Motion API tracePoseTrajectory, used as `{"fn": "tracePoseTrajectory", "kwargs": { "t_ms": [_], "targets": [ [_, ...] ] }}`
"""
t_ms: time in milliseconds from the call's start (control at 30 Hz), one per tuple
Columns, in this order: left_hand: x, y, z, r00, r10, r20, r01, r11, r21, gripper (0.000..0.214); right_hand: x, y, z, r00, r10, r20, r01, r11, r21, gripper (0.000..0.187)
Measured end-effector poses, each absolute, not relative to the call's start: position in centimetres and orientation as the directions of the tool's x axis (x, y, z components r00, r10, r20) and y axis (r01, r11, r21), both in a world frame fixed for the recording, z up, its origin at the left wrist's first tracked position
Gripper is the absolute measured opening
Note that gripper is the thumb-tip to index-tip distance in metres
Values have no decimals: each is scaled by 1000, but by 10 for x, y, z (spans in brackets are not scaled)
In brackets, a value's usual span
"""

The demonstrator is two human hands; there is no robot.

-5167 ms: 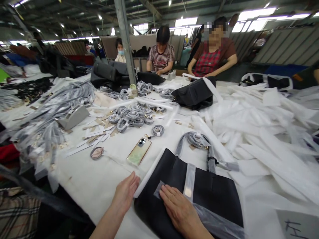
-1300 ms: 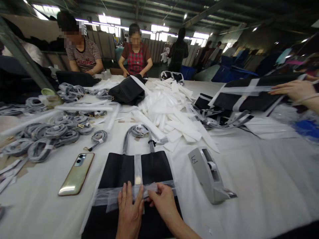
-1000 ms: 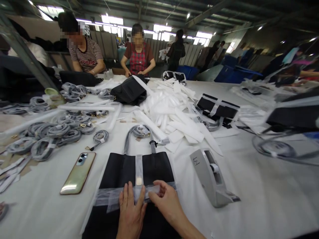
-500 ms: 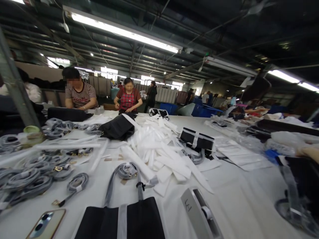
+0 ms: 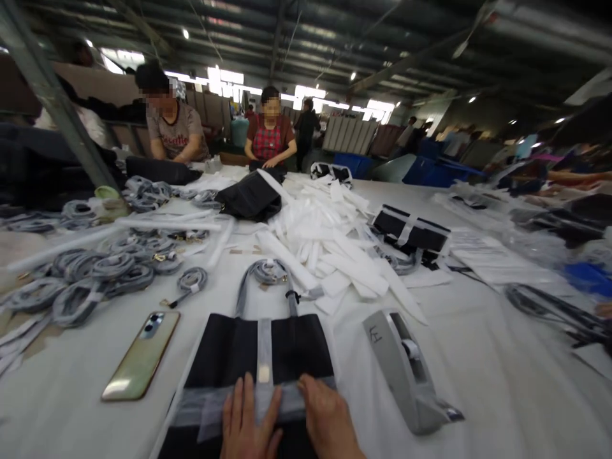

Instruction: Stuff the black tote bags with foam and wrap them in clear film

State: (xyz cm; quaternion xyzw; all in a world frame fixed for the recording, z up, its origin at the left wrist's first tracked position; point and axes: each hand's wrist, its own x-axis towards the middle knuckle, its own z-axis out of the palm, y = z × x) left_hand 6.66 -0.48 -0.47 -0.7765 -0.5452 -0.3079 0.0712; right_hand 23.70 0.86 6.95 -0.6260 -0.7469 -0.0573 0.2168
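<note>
A black handbag (image 5: pixel 220 350) lies flat before me, its grey wrapped handles (image 5: pixel 242 290) pointing away. Down its middle runs a pale strap (image 5: pixel 264 338), and a translucent wrapping strip (image 5: pixel 201 403) crosses the bag from side to side. My left hand (image 5: pixel 251 424) rests flat on this strip, fingers spread. At the strip's right part, my right hand (image 5: pixel 329 414) has its fingers curled together on it; the fingertips are partly hidden. To the right stands a grey tape dispenser (image 5: pixel 399 370), and at left lies a phone (image 5: pixel 142 357).
Coiled grey straps (image 5: pixel 102 268) cover the left of the table. White foam pieces (image 5: pixel 329 248) are heaped beyond the bag. Another black bag (image 5: pixel 251 194) and a wrapped one (image 5: pixel 411 228) lie farther back. Two people sit across the table, and a metal post (image 5: pixel 62 108) rises at left.
My view has tilted down and turned slightly left. Both my hands have come into view on the handbag, with the translucent strip across it. A black bag at far right has mostly left the view.
</note>
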Motion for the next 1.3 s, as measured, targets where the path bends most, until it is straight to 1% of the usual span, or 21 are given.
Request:
{"fn": "tracePoseTrajectory", "kwargs": {
  "t_ms": [67, 167, 233, 300, 333, 400, 500, 567, 733, 867, 967, 1100, 1233, 1300],
  "targets": [
    [63, -10, 3, 245, 836, 491, 880, -404, 249, 86, 245, 8, 76, -119, 893, 433, 970, 198, -142, 29],
    [60, -12, 14, 249, 865, 435, 885, -386, 261, 77, 262, 2, 94, -130, 860, 493, 962, 230, -149, 27],
    [59, -12, 19, 256, 871, 419, 883, -387, 265, 74, 268, -6, 107, -210, 827, 522, 920, 347, -181, 25],
    [58, -13, 21, 268, 869, 416, 877, -399, 269, 73, 266, -13, 114, -332, 778, 533, 848, 494, -192, 27],
    [58, -13, 21, 274, 869, 412, 874, -404, 270, 72, 263, -15, 116, -387, 753, 533, 814, 550, -186, 29],
    [58, -13, 22, 283, 868, 409, 871, -411, 270, 70, 256, -16, 113, -461, 723, 514, 784, 603, -144, 31],
    [57, -12, 22, 296, 870, 394, 869, -416, 268, 70, 248, -8, 101, -512, 728, 455, 801, 597, -54, 34],
    [57, -12, 21, 291, 875, 387, 873, -409, 266, 70, 245, 0, 93, -526, 729, 438, 806, 592, -17, 34],
    [56, -12, 17, 309, 869, 387, 887, -411, 213, 70, 245, 11, 94, -577, 648, 497, 744, 669, -9, 36],
    [56, -12, 16, 348, 856, 382, 888, -431, 157, 61, 252, 8, 95, -642, 592, 486, 682, 732, 9, 34],
    [57, -13, 18, 387, 842, 377, 882, -457, 116, 55, 256, 4, 85, -647, 600, 472, 684, 729, 11, 33],
    [58, -13, 23, 420, 842, 338, 874, -475, 97, 59, 256, 0, 73, -608, 636, 475, 739, 672, 47, 34],
    [60, -13, 27, 428, 850, 309, 878, -472, 81, 61, 249, -10, 79, -565, 680, 466, 796, 598, 93, 36],
    [60, -13, 28, 425, 852, 305, 881, -467, 79, 62, 247, -15, 84, -595, 685, 419, 780, 619, 95, 36]
  ]
}}
